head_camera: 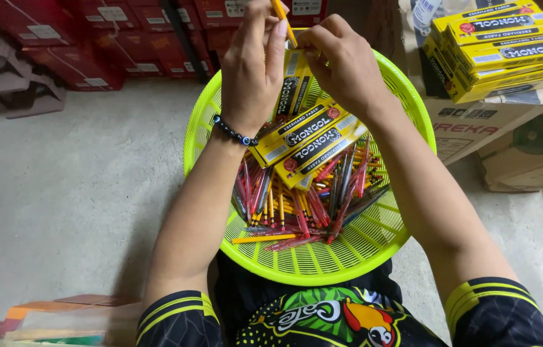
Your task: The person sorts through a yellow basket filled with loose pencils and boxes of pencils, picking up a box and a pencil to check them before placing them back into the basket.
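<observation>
Pencils [282, 18], light, stiff and slim, pinched mid-shaft by left hand [252, 67] and right hand [342, 61] fingers over the basket's [323, 266] far rim.

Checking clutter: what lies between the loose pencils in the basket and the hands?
Head view: three yellow pencil boxes lie on the pencils, below both hands.

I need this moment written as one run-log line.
left hand: holds yellow pencil | right hand: pinches same pencil | below: yellow pencil boxes on loose pencils | container: green basket
</observation>
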